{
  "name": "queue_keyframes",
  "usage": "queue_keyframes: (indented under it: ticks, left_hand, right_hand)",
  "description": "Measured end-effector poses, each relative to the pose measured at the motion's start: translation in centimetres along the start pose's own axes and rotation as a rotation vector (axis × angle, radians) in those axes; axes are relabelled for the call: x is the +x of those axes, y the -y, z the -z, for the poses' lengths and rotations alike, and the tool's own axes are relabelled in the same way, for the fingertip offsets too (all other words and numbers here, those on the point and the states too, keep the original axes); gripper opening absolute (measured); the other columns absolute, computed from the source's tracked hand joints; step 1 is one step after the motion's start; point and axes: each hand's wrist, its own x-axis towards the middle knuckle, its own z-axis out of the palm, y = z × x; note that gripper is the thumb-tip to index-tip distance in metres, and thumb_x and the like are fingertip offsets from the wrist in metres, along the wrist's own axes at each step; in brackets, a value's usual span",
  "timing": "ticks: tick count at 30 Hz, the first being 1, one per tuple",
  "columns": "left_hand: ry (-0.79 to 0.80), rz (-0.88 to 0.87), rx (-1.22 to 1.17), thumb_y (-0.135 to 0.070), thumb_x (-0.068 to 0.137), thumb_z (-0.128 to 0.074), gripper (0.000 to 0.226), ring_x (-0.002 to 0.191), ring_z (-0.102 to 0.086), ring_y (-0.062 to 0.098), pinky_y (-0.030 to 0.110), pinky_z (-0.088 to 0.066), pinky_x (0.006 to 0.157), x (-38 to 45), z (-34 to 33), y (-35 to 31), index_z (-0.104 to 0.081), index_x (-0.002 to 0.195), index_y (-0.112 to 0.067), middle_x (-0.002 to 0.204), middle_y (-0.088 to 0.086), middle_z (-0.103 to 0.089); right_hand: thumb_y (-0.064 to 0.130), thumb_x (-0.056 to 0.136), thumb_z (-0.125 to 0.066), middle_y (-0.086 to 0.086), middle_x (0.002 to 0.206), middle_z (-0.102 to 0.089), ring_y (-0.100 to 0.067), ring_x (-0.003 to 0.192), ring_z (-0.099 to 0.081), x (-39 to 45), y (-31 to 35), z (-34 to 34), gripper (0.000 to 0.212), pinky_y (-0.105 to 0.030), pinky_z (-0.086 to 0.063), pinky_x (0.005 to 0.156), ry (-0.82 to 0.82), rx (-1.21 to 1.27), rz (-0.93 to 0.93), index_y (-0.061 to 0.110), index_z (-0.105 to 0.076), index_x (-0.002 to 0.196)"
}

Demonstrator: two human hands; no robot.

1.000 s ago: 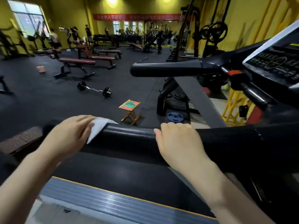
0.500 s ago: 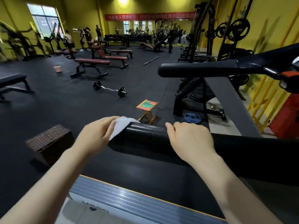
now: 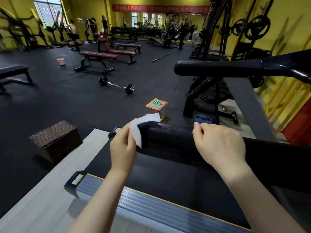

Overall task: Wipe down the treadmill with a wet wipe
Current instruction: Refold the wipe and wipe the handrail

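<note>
The wet wipe (image 3: 140, 130), a white sheet, is draped over the free end of the near handrail (image 3: 171, 140), a thick black foam-covered bar of the treadmill. It is pinched by the left hand (image 3: 123, 148), thumb on the near side and fingers curled behind the sheet, so that the wipe is pressed against the rounded tip of the bar. The right hand (image 3: 218, 145) is laid on top of the same handrail further along, fingers bent over the far side in a loose hold.

Compared with the frame a second ago, the wipe has been drawn along the bar to its very end and now wraps the tip, where before it lay flat on top. The view has swung left: the console seen earlier is gone from sight, and a wicker box (image 3: 56, 140) on the floor has come fully into view.

Below the hands the black belt (image 3: 168, 179) and a ribbed grey side rail (image 3: 151, 204) are seen. A small label (image 3: 77, 179) on the rail corner is too small to be read. Beyond are a folding stool (image 3: 156, 104), a barbell (image 3: 117, 85) and a red banner (image 3: 159, 8) whose writing is blurred.
</note>
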Motion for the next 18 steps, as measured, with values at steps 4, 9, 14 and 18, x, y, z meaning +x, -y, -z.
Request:
queue_keyframes:
  ticks: [4, 9, 14, 18]
  left_hand:
    - [-0.127, 0.206, -0.156, -0.002, 0.101, -0.042, 0.026, 0.078, -0.055, 0.001, 0.016, -0.042, 0.07, -1.6, -1.0, 0.1, -0.067, 0.096, -0.006, 0.085, -0.004, -0.067]
    - [-0.165, 0.579, -0.204, -0.007, 0.099, -0.046, 0.029, 0.07, -0.042, 0.012, 0.023, -0.038, 0.06, -6.7, -2.4, 1.1, -0.054, 0.072, -0.011, 0.066, -0.007, -0.051]
    - [-0.288, 0.722, -0.675, -0.013, 0.103, -0.04, 0.024, 0.078, -0.056, 0.011, 0.019, -0.048, 0.07, -4.8, -4.3, -2.5, -0.06, 0.087, -0.013, 0.077, -0.008, -0.063]
    - [-0.232, 0.223, -0.187, -0.006, 0.092, -0.041, 0.036, 0.123, -0.055, 0.024, 0.024, -0.042, 0.104, -2.1, -3.2, -2.0, -0.062, 0.121, 0.0, 0.124, 0.007, -0.063]
  right_hand:
    - [0.041, 0.095, -0.019, 0.0, 0.051, -0.053, -0.029, 0.049, -0.054, -0.1, 0.1, 0.2, 0.057, -0.028, -0.024, 0.048, -0.007, 0.018, -0.008, 0.016, -0.055, 0.058]
    - [0.042, 0.095, -0.014, 0.001, 0.052, -0.053, -0.028, 0.05, -0.053, -0.2, 0.0, 0.0, 0.06, -0.028, -0.026, 0.048, -0.018, 0.02, -0.005, 0.017, -0.055, 0.06]
    - [0.042, 0.095, -0.017, 0.002, 0.05, -0.05, -0.025, 0.046, -0.042, -0.2, -0.2, -0.1, 0.057, -0.028, -0.022, 0.048, -0.037, 0.026, -0.015, 0.017, -0.053, 0.058]
    - [0.041, 0.096, -0.019, 0.002, 0.05, -0.049, -0.025, 0.046, -0.042, -0.3, -0.4, -0.2, 0.056, -0.028, -0.022, 0.049, -0.058, 0.047, -0.011, 0.016, -0.053, 0.058]
